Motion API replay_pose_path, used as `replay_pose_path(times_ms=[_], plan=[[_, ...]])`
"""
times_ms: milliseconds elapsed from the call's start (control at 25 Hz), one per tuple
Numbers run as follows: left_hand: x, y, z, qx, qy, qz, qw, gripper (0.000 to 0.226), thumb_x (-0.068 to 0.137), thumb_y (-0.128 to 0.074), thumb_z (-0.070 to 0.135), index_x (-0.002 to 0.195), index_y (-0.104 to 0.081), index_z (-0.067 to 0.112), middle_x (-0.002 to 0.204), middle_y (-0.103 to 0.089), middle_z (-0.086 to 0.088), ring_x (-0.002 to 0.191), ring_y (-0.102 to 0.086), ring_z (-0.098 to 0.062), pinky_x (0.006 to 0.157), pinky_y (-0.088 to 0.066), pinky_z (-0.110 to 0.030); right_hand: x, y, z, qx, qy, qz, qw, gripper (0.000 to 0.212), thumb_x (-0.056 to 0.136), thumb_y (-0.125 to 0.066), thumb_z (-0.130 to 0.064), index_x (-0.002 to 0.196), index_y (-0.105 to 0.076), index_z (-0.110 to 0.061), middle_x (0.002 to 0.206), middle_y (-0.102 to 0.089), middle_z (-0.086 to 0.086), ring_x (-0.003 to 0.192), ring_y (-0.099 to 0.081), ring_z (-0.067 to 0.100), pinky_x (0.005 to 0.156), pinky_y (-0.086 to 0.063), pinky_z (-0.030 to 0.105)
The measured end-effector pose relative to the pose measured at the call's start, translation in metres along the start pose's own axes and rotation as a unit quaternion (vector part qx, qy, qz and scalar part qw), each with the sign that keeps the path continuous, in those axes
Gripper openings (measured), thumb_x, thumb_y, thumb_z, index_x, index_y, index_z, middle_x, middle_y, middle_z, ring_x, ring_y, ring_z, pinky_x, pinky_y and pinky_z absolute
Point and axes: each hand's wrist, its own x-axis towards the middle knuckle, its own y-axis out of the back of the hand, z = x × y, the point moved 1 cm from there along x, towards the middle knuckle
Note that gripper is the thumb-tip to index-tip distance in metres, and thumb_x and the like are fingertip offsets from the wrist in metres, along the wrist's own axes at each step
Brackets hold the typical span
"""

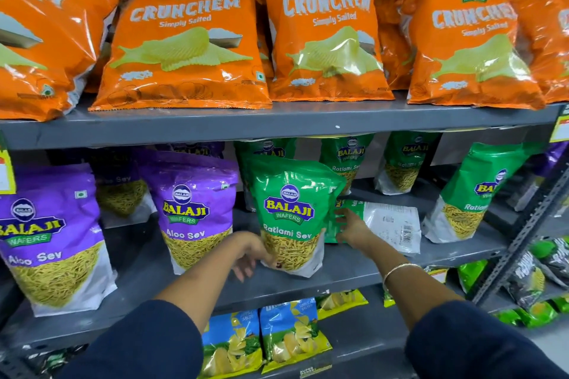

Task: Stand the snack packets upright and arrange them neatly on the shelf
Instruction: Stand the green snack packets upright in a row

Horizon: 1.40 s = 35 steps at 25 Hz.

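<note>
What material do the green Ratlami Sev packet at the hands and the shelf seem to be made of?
Green Ratlami Sev packet: apparently glossy plastic film; it shines and creases, and a clear window shows the sev. Shelf: probably painted metal; matte grey, thin flat edge, perforated upright.

A green Ratlami Sev packet (291, 215) stands upright near the front edge of the middle shelf (348, 264), its clear lower window showing yellow sev. Just right of it, touching, a second green packet (377, 226) lies flat, white back up, barcode toward the right.
</note>
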Motion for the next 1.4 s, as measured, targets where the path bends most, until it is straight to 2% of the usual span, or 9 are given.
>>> replay_pose_path(times_ms=[120,240,400,560,680,880,1040,1240,1400], plan=[[-0.008,-0.018,0.035,0.004,0.017,-0.155,0.988,0.024,0.096,-0.04,0.024,0.089,-0.05,0.003,0.098,-0.059,-0.015,0.09,-0.063,-0.029,0.109,-0.037,-0.052,0.021,0.056,0.014,-0.045,0.013,0.055,0.997,0.052,0.075,-0.059,0.008,0.125,-0.045,0.005,0.124,-0.055,0.029,0.11,-0.056,0.039,0.086,-0.048,0.043],[0.001,-0.052,0.101,-0.09,-0.012,-0.239,0.967,0.033,0.096,-0.035,0.035,0.092,-0.047,0.005,0.114,-0.056,-0.024,0.131,-0.041,-0.044,0.112,-0.026,-0.058,0.056,0.105,0.036,-0.147,0.026,0.036,0.988,0.045,0.082,-0.061,-0.009,0.122,-0.046,0.005,0.122,-0.058,0.024,0.11,-0.056,0.039,0.088,-0.046,0.044],[0.044,-0.096,0.184,-0.424,-0.006,-0.148,0.893,0.079,0.091,-0.043,0.044,0.146,-0.004,0.004,0.155,-0.006,-0.026,0.143,-0.016,-0.042,0.118,-0.016,-0.055,0.096,0.134,0.075,-0.207,0.02,-0.059,0.976,0.038,0.09,-0.051,-0.019,0.124,-0.049,-0.004,0.101,-0.055,0.005,0.09,-0.051,0.02,0.08,-0.038,0.03],[0.072,-0.118,0.22,-0.62,0.026,-0.014,0.784,0.041,0.091,-0.05,0.032,0.117,-0.049,0.001,0.105,-0.055,-0.02,0.102,-0.052,-0.036,0.115,-0.022,-0.049,0.118,0.141,0.096,-0.23,-0.022,-0.15,0.961,0.052,0.085,-0.052,-0.048,0.118,-0.053,-0.008,0.087,-0.059,0.006,0.078,-0.055,0.015,0.076,-0.042,0.028],[0.078,-0.118,0.219,-0.601,0.056,0.019,0.797,0.029,0.085,-0.06,0.028,0.072,-0.05,0.004,0.074,-0.052,-0.012,0.099,-0.053,-0.031,0.11,-0.033,-0.047,0.127,0.142,0.104,-0.236,0.002,-0.226,0.945,0.096,0.063,-0.059,-0.071,0.135,-0.045,-0.01,0.139,-0.052,0.011,0.123,-0.051,0.027,0.102,-0.042,0.035],[0.066,-0.119,0.21,-0.629,0.028,0.023,0.776,0.017,0.082,-0.065,0.018,0.077,-0.056,0.004,0.051,-0.068,-0.012,0.065,-0.06,-0.026,0.097,-0.045,-0.048,0.116,0.14,0.102,-0.091,-0.061,-0.303,0.947,0.086,0.055,-0.086,-0.036,0.125,-0.053,0.002,0.132,-0.057,0.02,0.113,-0.059,0.031,0.102,-0.045,0.047],[0.05,-0.111,0.212,-0.606,-0.054,0.112,0.786,0.019,0.08,-0.064,-0.003,0.067,-0.055,0.007,0.031,-0.061,0.003,0.028,-0.058,-0.01,0.041,-0.051,-0.026,0.101,0.144,0.09,-0.012,-0.053,-0.32,0.946,0.055,0.072,-0.075,-0.007,0.123,-0.054,0.0,0.125,-0.061,0.017,0.105,-0.06,0.027,0.091,-0.052,0.045],[0.063,-0.09,0.215,-0.465,-0.227,0.298,0.802,0.076,0.051,-0.081,-0.003,0.121,-0.052,-0.001,0.118,-0.064,-0.017,0.106,-0.058,-0.019,0.08,-0.051,-0.029,0.107,0.138,0.098,0.05,0.081,-0.198,0.976,0.092,0.041,-0.092,-0.017,0.123,-0.053,-0.005,0.128,-0.061,0.013,0.118,-0.057,0.025,0.099,-0.048,0.037],[0.068,-0.076,0.213,-0.348,-0.227,0.321,0.851,0.075,0.063,-0.075,-0.005,0.13,-0.044,0.004,0.127,-0.06,-0.012,0.113,-0.053,-0.016,0.085,-0.041,-0.023,0.097,0.133,0.103,0.089,0.057,-0.056,0.993,0.086,0.057,-0.083,0.001,0.131,-0.038,-0.002,0.129,-0.059,0.016,0.118,-0.055,0.026,0.093,-0.048,0.028]])
